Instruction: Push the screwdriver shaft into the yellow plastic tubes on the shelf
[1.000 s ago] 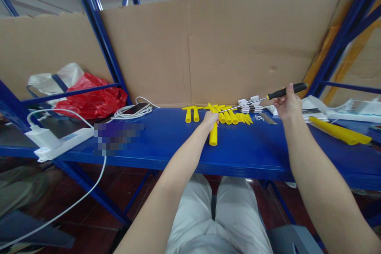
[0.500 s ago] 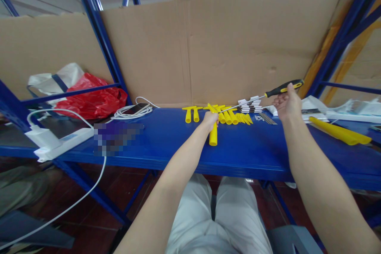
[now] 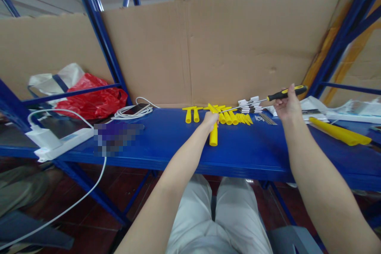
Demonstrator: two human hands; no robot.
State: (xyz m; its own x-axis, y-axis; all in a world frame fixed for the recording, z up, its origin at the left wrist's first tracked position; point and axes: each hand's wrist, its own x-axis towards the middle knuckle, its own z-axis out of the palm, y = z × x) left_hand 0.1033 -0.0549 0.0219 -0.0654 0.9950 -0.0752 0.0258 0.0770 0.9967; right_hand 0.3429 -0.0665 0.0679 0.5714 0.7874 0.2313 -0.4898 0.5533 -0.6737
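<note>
My left hand (image 3: 211, 119) is closed around a yellow T-shaped plastic handle (image 3: 213, 137), whose tube end points toward me. In my right hand (image 3: 287, 107), the fingers grip a screwdriver (image 3: 278, 95) by its black and yellow grip. Its long metal shaft slants down to the left, and the tip meets the head of the yellow piece beside my left fingers; the exact contact is hidden. Behind that hand lie several more yellow T-shaped handles (image 3: 227, 118). Small yellow wedge-like pieces (image 3: 245, 118) sit just to their right.
White and black parts (image 3: 250, 105) and thin metal strips (image 3: 268, 119) lie right of the yellow pieces. Larger yellow tubes (image 3: 337, 130) rest at far right. A power strip (image 3: 67, 143), coiled cable (image 3: 127, 114) and red bag (image 3: 92, 97) occupy the left. Cardboard (image 3: 220, 47) stands behind.
My right hand and the screwdriver grip have shifted slightly right and down, so the shaft lies a little flatter. My left hand with the yellow handle stays nearly in place.
</note>
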